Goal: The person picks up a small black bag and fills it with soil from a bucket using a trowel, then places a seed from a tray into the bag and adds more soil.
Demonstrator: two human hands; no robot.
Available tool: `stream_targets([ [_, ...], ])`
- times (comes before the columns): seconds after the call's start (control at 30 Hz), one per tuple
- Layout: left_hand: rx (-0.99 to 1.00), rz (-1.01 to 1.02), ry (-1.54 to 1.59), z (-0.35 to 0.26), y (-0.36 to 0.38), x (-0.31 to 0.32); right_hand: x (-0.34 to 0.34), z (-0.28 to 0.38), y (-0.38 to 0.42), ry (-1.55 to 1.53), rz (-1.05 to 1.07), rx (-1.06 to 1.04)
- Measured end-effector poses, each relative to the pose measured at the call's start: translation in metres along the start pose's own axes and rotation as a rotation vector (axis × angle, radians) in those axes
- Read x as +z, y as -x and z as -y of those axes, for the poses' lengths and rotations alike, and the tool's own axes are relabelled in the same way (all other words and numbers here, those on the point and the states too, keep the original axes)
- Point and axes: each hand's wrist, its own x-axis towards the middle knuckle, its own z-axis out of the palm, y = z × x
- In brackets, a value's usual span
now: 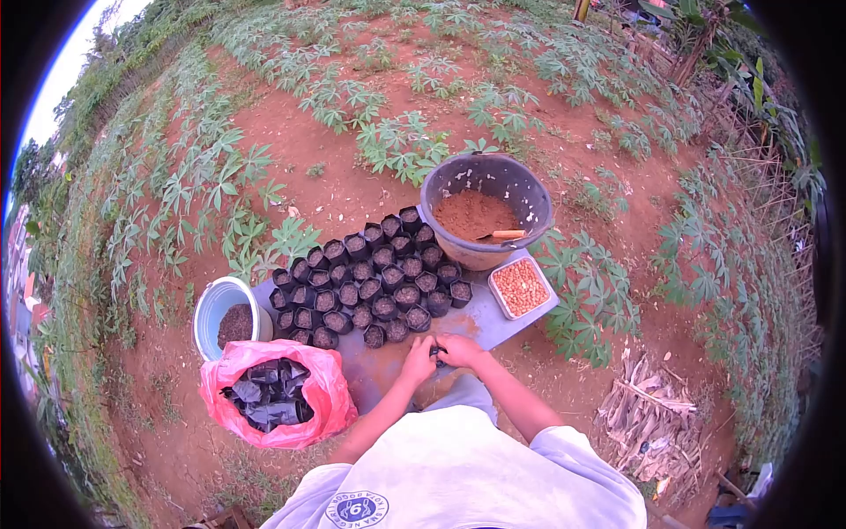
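Close together at the table's near edge, my left hand [419,359] and my right hand [457,350] both have their fingers closed on a small black plastic bag [436,352]. Just beyond them, several black bags filled with soil [370,288] stand upright in rows on the grey table [507,333]. A white tray of orange-yellow kernels [521,288] lies to the right of the rows. Behind it is a large dark bucket [539,204] of reddish-brown soil, with an orange-handled tool [508,234] resting inside.
A pink plastic bag [330,397] holding black plastic bags is at the left, near my left forearm. Behind it a light-coloured bucket [208,322] contains dark soil. Green plants [582,291] grow from red ground around the table. Dry leaves [648,410] lie at the right.
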Motion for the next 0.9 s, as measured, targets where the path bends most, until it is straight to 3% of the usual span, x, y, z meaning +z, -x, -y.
stream_targets([
  [0.3, -0.198, 0.017, 0.136, -0.017, -0.001, -0.007, -0.007, 0.006, 0.003, 0.023, 0.107, 0.017],
  [0.6, -0.094, -0.035, 0.173, -0.011, -0.002, -0.004, -0.022, 0.008, -0.015, 0.058, 0.404, 0.038],
  [0.7, -0.034, -0.061, 0.172, -0.004, -0.002, -0.002, -0.016, 0.005, -0.020, 0.058, 0.397, 0.036],
  [0.9, -0.157, 0.007, 0.203, -0.007, 0.000, -0.003, -0.017, 0.024, -0.018, 0.161, 0.383, 0.155],
])
